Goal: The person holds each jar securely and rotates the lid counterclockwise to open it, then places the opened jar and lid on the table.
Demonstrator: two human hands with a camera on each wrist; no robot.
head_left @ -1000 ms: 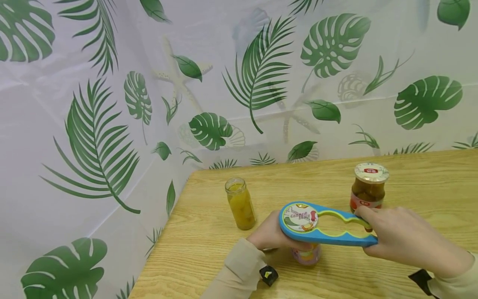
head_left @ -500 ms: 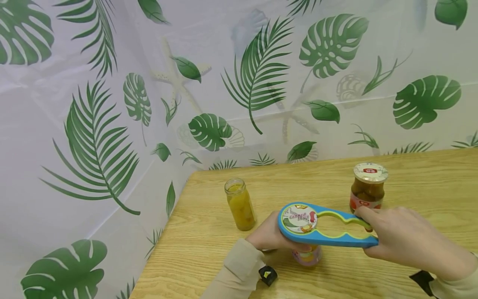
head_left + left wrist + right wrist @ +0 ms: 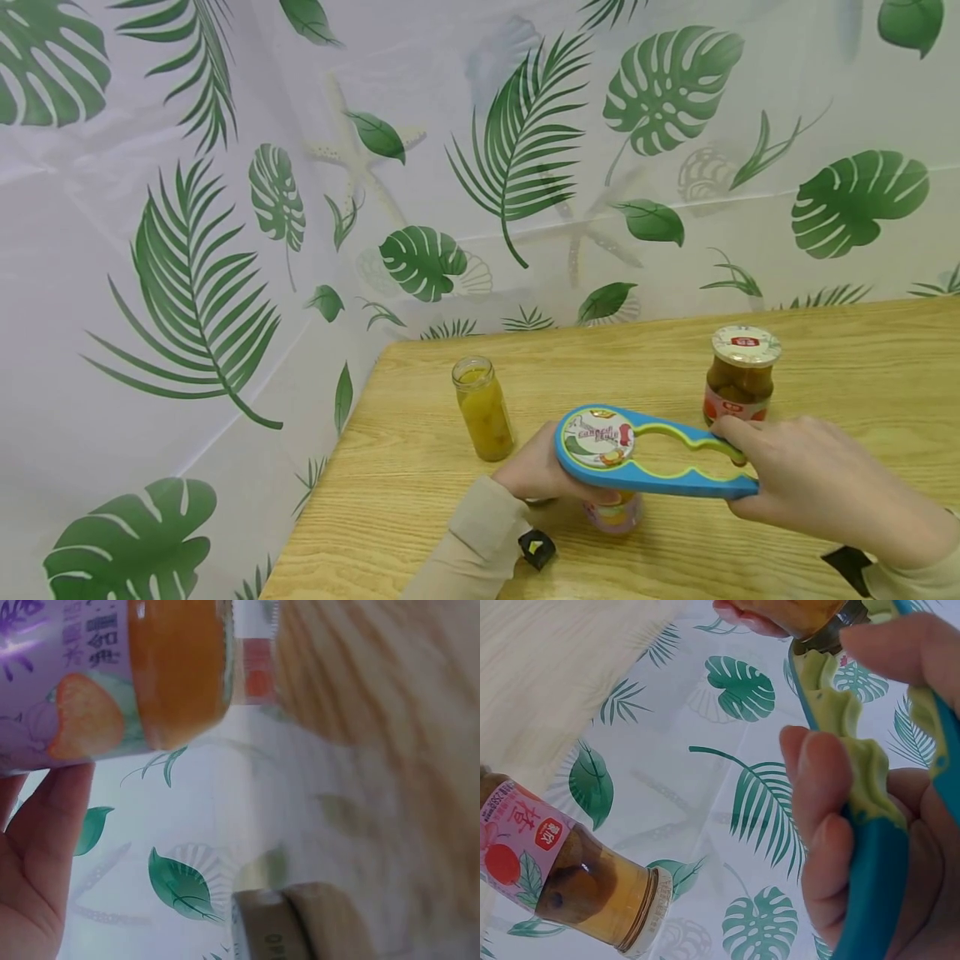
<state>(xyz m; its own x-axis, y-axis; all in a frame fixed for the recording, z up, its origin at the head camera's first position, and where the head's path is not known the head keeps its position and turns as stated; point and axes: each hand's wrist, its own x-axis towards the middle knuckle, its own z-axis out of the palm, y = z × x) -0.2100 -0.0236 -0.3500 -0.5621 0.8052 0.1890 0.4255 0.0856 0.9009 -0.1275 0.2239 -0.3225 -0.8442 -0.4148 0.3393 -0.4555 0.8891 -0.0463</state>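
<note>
Pale wooden table (image 3: 840, 367) against white curtain (image 3: 225, 208) printed with green leaves.

blue-green jar opener (image 3: 645, 458) level atop small upright fruit jar (image 3: 617, 510)

- The lid (image 3: 597, 436) of the jar (image 3: 617, 510) I steady carries colourful printed lettering, too blurred for me to read.
- That jar's purple label (image 3: 52, 667) shows white characters I cannot make out.
- The lidded jar (image 3: 738, 371) has a pink label (image 3: 514, 844) with a large dark character and a small red badge (image 3: 548, 833).
- Greyish lettering (image 3: 271, 946) shows at my left wrist, partly legible as "OP".
</note>
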